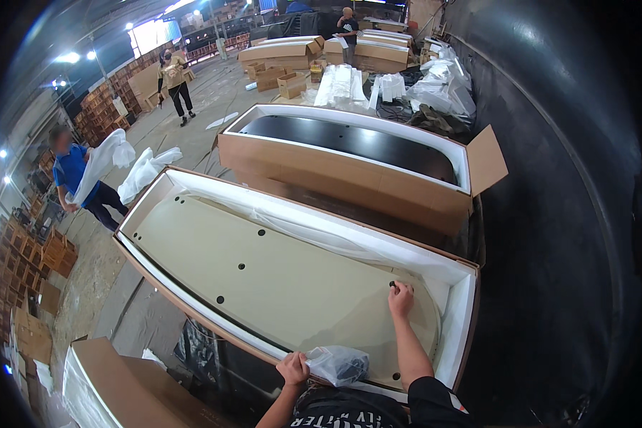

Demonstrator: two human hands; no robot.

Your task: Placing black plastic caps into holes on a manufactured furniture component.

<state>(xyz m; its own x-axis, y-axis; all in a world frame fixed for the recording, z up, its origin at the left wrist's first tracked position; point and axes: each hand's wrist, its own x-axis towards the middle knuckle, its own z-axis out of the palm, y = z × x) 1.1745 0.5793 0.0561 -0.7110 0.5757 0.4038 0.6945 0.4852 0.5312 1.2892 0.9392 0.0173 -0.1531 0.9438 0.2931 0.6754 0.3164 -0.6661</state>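
A long beige panel (pixel 292 278) with rounded ends lies in a carton (pixel 471 314) lined with white foam. Several round black spots, which look like plugs or holes, dot its surface. My right hand (pixel 401 299) reaches over the panel's right end, its fingers pinched on a small round black plug (pixel 391 284) at the panel surface. Over the carton's near edge, my left hand (pixel 293 369) is closed at the edge of a clear plastic bag (pixel 339 365). Dark pieces show dimly through the bag, which rests on the near rim and panel.
Beyond it stands another carton (pixel 349 167) holding a black panel (pixel 357 143), its end flap (pixel 486 160) folded out. A third carton (pixel 132 378) is at lower left. One person (pixel 75 175) handles white wrapping at left; others stand farther back. A black sheet wall (pixel 549 214) runs along the right.
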